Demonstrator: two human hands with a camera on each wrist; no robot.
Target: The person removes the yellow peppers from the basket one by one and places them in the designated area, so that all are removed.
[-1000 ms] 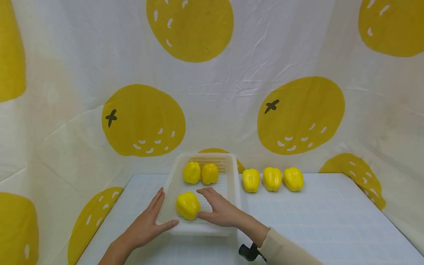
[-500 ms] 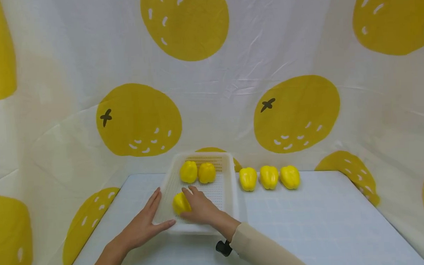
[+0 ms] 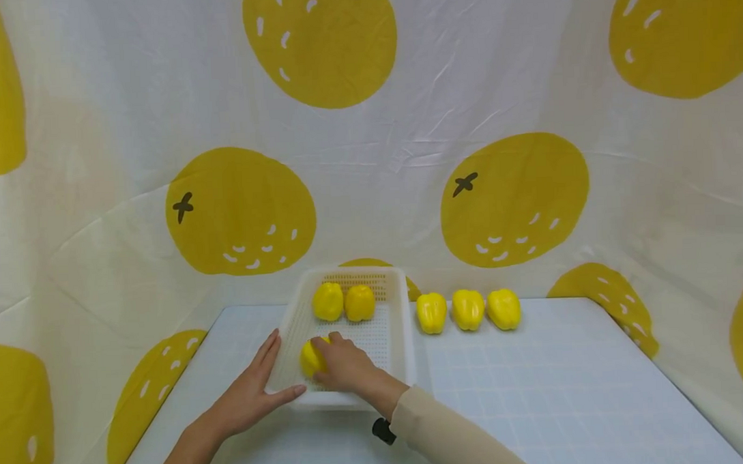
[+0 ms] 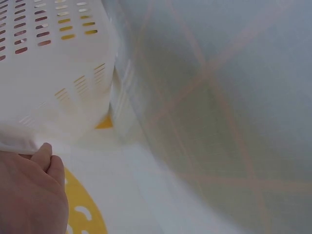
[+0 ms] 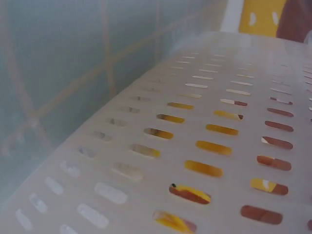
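Nearest, one right arm in a beige sleeve [image 3: 455,430]; one left hand [image 3: 245,400], ungripped, straight fingers along the side of a white slotted plastic basket [image 3: 347,400], thumb at its near rim; one right hand [image 3: 347,367], grasping a yellow bell pepper [image 3: 309,359] in the basket's near-left part. Toward the basket's far end, two upright yellow peppers [image 3: 352,303], side by side; on the pale-blue checked tabletop [image 3: 548,376] to the right, a row of three more [image 3: 468,310]; behind all, a white fruit-print curtain [image 3: 377,211].

the right hand [image 3: 347,366] hides the right side of the nearest yellow pepper [image 3: 310,359].
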